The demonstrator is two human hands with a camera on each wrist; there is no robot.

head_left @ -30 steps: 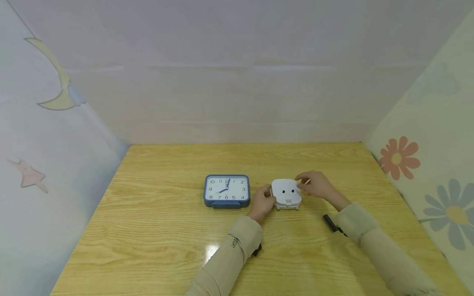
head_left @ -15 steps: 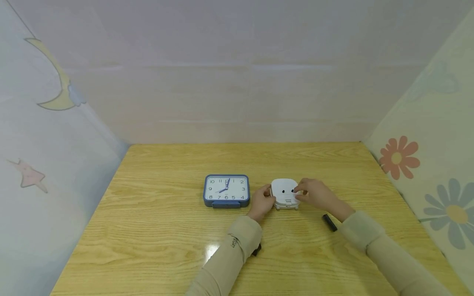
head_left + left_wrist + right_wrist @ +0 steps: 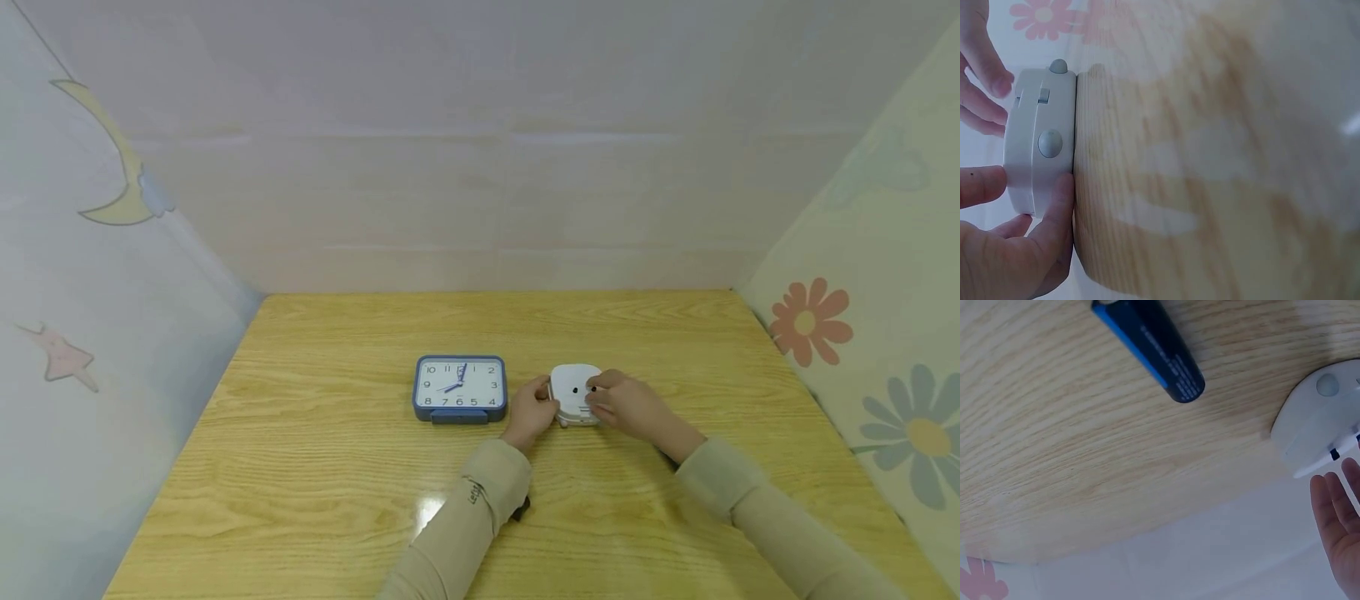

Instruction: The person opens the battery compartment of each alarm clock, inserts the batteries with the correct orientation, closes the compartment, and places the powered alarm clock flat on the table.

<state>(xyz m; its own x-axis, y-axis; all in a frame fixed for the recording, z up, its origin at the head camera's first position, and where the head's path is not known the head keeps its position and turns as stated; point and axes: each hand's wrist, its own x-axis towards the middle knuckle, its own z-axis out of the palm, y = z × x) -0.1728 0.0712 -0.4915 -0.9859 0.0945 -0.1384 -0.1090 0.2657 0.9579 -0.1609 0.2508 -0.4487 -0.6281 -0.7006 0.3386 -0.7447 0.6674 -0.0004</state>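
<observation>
A small white rounded device [image 3: 572, 390] lies on the wooden table [image 3: 330, 467] with two dark knobs facing up. My left hand [image 3: 534, 407] pinches its left edge; in the left wrist view the thumb [image 3: 982, 185] and a finger [image 3: 1060, 206] clamp the white device [image 3: 1040, 140]. My right hand [image 3: 626, 406] covers its right half, with fingertips [image 3: 991, 81] resting on its upper face. The right wrist view shows the white device [image 3: 1325, 422] beyond fairly straight fingers [image 3: 1338, 509].
A blue square clock [image 3: 459, 388] lies just left of my left hand. A black battery with a blue stripe [image 3: 1147, 347] lies on the table by my right wrist, hidden under the forearm in the head view. Patterned walls enclose the table on three sides.
My right hand has slid left from the device's far right corner onto its upper face. The forearm now covers the black battery. The left hand has kept its grip.
</observation>
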